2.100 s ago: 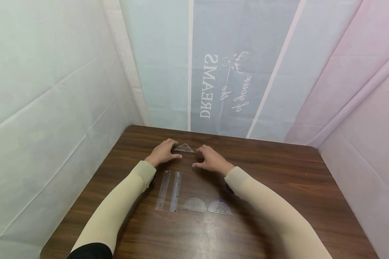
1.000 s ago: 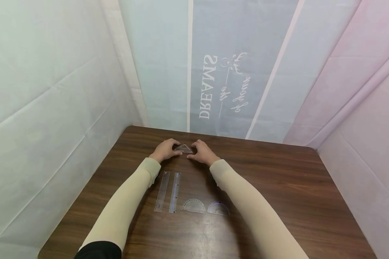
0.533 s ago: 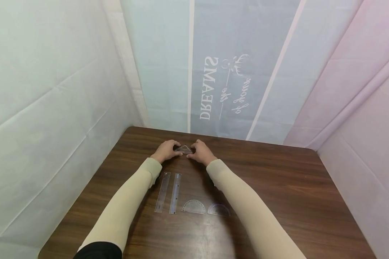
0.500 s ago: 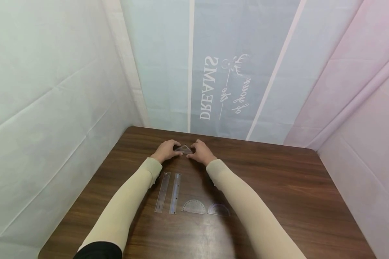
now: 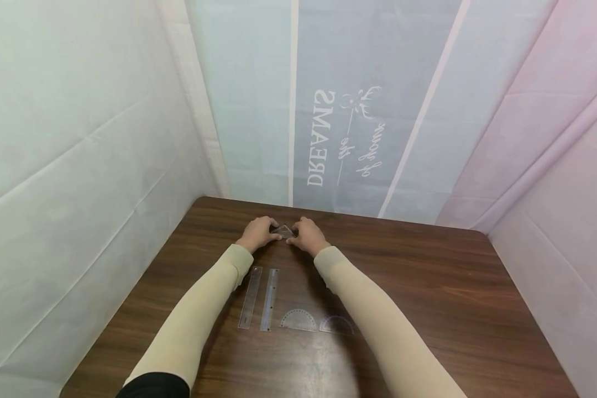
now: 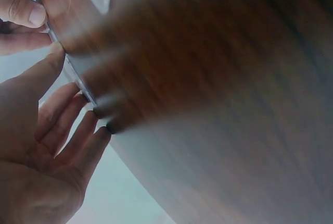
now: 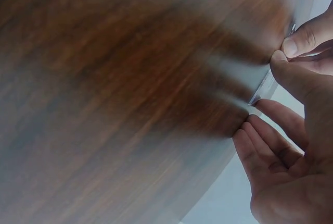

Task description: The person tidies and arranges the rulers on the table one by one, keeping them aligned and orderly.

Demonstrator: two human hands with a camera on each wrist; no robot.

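Note:
A small clear triangular set square lies near the far edge of the table, between my two hands. My left hand holds its left side between thumb and fingers. On the right side, my right hand grips it in the same way. The thumbs almost meet at the near edge of the set square. In the left wrist view the set square appears as a thin edge between the thumb and index finger; the right wrist view shows its clear edge too. The fingers cover its side corners.
Two clear rulers lie side by side nearer to me, pointing away. To their right, two clear protractors lie in a row with arcs away from me. The brown wooden table meets curtain-like cloth at the back and sides.
My right hand has moved left from beside the set square's right corner and taken hold of it. Both hands are closer together, thumbs drawn in. The rulers and protractors stay put.

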